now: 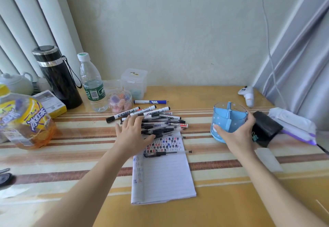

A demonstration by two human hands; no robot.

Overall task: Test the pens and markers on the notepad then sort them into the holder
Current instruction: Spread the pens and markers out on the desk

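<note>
- Left hand (132, 134), centre of frame, lies flat on the pile of pens and markers (160, 119), fingers spread and released.
- Right hand (237, 134), centre right, has its fingers wrapped round the blue holder (227, 118), which stands on the counter (231, 200).
- The notepad (163, 176) lies lower centre, its top edge under the pile.

Far left on the striped counter (231, 200), a black flask (57, 77) stands upright, with a clear water bottle (92, 84) just to its right. Nearer, at the left edge, there's a big iced tea bottle (25, 119), and behind it a pale teapot (16, 82) and a yellow box (50, 102). In the far middle are a clear jar (120, 102) and a lidded plastic box (134, 80). Over on the right, a black pouch (265, 128) sits beside a wipes pack (293, 125).
</note>
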